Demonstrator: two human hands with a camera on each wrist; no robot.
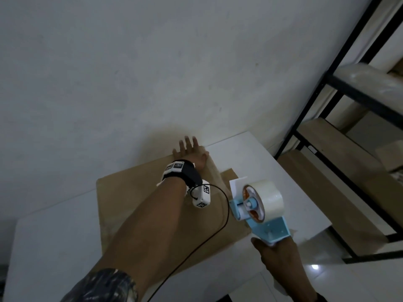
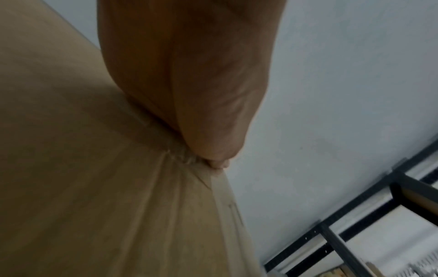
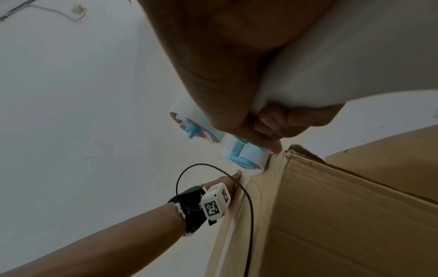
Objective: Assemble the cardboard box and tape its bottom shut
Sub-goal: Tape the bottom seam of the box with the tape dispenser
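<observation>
A brown cardboard box (image 1: 139,205) stands on the white table (image 1: 54,247) with its flat bottom face up. My left hand (image 1: 190,151) lies flat on the far end of that face, fingers straight and reaching over the far edge; its palm (image 2: 189,93) presses the cardboard (image 2: 83,168). My right hand (image 1: 281,256) grips the white handle of a blue tape dispenser (image 1: 259,212) carrying a clear tape roll (image 1: 269,198). The dispenser (image 3: 244,157) sits at the box's near right edge (image 3: 284,155), where its roller meets the cardboard.
A black metal shelf rack (image 1: 340,118) with flat cardboard sheets (image 1: 340,177) stands right of the table. A pale wall (image 1: 152,73) rises right behind the box. A black cable (image 1: 220,223) loops from my left wrist camera across the box.
</observation>
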